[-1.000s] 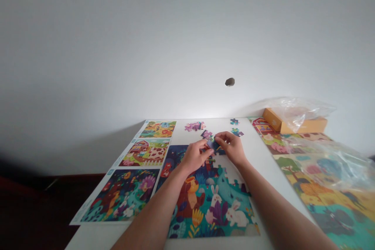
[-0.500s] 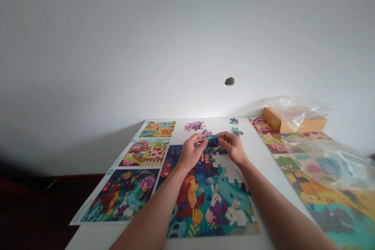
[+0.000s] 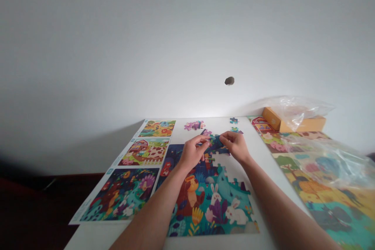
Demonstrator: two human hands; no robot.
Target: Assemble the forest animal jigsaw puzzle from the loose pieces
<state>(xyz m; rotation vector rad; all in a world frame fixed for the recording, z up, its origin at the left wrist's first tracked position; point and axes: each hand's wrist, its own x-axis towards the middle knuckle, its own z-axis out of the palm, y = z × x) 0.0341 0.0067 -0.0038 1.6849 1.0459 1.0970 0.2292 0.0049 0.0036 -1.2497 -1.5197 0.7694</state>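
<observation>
Over the white table (image 3: 218, 125), the left hand (image 3: 191, 153) and right hand (image 3: 236, 146) pinch one dark blue jigsaw chunk (image 3: 215, 143) together, just above an unfinished rabbit puzzle (image 3: 211, 207).

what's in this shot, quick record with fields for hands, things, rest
left hand: pinching dark blue jigsaw pieces
right hand: pinching the same pieces from the other side
things: partly built animal jigsaw puzzle beneath the hands, loose pink pieces beyond
rest: printed picture sheets on the left, orange cardboard box and clear plastic bag on the right
</observation>
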